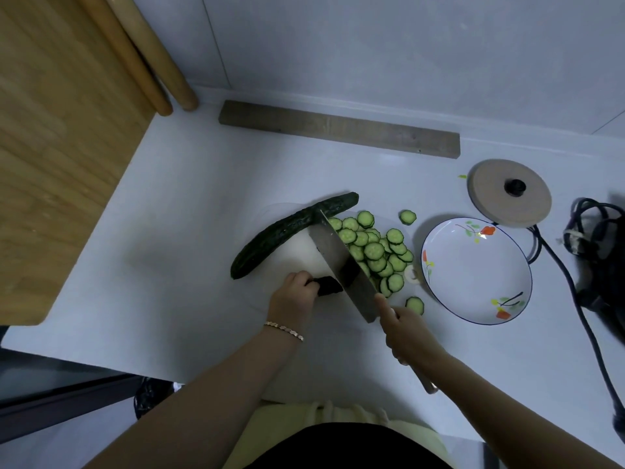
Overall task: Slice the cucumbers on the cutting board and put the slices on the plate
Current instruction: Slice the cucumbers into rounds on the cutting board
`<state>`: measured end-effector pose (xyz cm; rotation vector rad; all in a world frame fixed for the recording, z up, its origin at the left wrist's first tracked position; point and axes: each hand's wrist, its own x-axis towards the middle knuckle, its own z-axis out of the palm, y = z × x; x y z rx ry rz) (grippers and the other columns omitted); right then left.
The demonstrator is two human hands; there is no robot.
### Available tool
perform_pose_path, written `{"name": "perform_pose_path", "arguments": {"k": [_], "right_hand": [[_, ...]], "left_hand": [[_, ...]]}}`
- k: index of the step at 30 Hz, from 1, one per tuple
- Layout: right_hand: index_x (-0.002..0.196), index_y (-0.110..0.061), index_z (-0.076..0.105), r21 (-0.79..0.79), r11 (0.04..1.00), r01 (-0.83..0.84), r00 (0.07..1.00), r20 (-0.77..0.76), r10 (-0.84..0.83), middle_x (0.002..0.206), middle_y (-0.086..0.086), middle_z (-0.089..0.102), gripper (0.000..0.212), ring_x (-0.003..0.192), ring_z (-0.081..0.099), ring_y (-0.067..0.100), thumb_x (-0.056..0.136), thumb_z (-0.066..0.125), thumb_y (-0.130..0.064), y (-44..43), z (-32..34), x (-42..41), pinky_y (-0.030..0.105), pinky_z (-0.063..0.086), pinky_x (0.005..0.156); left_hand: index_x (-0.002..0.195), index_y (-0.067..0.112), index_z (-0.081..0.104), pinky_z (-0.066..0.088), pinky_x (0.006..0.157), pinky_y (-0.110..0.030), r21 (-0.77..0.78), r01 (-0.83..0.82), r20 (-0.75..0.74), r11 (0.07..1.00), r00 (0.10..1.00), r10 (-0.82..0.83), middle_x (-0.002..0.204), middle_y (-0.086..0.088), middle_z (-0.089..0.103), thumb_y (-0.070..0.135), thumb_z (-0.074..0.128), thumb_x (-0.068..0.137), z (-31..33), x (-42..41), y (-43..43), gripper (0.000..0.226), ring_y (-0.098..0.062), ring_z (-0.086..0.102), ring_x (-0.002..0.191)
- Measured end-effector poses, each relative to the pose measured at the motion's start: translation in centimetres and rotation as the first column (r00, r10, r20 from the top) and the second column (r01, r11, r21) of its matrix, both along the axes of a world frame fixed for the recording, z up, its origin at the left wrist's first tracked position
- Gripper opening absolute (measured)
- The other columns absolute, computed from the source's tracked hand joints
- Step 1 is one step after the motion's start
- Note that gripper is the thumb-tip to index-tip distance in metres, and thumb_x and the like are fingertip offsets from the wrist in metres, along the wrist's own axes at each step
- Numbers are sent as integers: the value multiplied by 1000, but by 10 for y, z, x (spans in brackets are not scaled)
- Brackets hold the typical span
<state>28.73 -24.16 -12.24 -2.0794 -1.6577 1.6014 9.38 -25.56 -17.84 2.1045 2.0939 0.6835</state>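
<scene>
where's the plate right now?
Head view, right of centre on the white counter: the plate sits empty just right of the slice pile on the cutting board, with the round wooden lid just behind it.

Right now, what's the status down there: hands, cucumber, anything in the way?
Left hand pinching cucumber stub; right hand gripping knife. Slices piled on board, none on plate. Whole cucumber uncut. Nothing blocking plate.

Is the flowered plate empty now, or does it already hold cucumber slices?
Empty. The plate shows only its painted flowers; the cucumber slices lie heaped beside it.
</scene>
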Motion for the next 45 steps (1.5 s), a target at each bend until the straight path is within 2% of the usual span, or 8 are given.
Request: {"name": "perform_pose_path", "arguments": {"k": [8,18,28,32,35,37,39,45], "right_hand": [[56,-18,27,62,990,-126,992,24,125,48,-2,31,54,38,27,8,91,37,-58,7,25,7,24,24,48],[57,-11,35,104,963,-248,963,133,234,56,7,43,56,51,41,18,94,34,-53,5,35,4,28,34,54],[58,-10,36,121,960,-251,960,162,230,52,4,33,55,50,36,18,96,32,-50,-6,4,-3,32,28,54],[54,-18,41,53,993,-102,995,16,102,47,-2,37,53,46,35,13,95,34,-52,-7,-2,2,27,29,53],[57,-15,42,16,996,-90,996,-1,90,49,-1,36,55,43,32,11,93,33,-56,0,2,6,27,28,50],[62,-13,37,23,994,-109,994,15,109,52,2,33,55,43,29,12,91,33,-59,2,6,9,28,26,49],[63,-15,36,30,993,-118,993,27,117,51,0,32,54,42,28,11,90,33,-61,3,10,11,26,25,48],[58,-16,36,36,989,-146,989,21,145,47,-3,32,55,38,29,8,91,35,-59,3,19,9,24,25,48]], "left_hand": [[50,15,67,33,32,-14,-161,20,-100,987,994,-36,58,2,59,1,91,26,10,2,1,37,-15,55,58],[45,16,64,28,32,-14,-264,49,-134,963,987,-87,54,3,57,7,92,22,17,3,3,38,-15,57,48],[47,15,65,27,33,-14,-215,38,-139,976,988,-69,55,2,58,7,91,27,17,4,3,34,-15,57,49],[54,15,70,40,42,-16,-84,90,-158,992,982,-103,60,1,62,6,71,54,9,-1,-1,9,-17,59,51],[54,18,70,40,44,-16,-95,74,-180,993,979,-90,60,3,62,14,47,62,10,0,0,24,-16,60,52],[54,16,70,38,41,-15,-125,71,-178,990,980,-93,60,2,62,10,68,53,13,2,0,7,-17,60,51],[54,15,70,37,39,-15,-176,86,-161,981,980,-115,59,0,62,5,87,35,14,4,0,27,-18,60,50],[49,15,68,32,35,-15,-226,63,-155,972,983,-100,55,1,59,5,92,25,21,4,2,36,-17,57,47]]}}
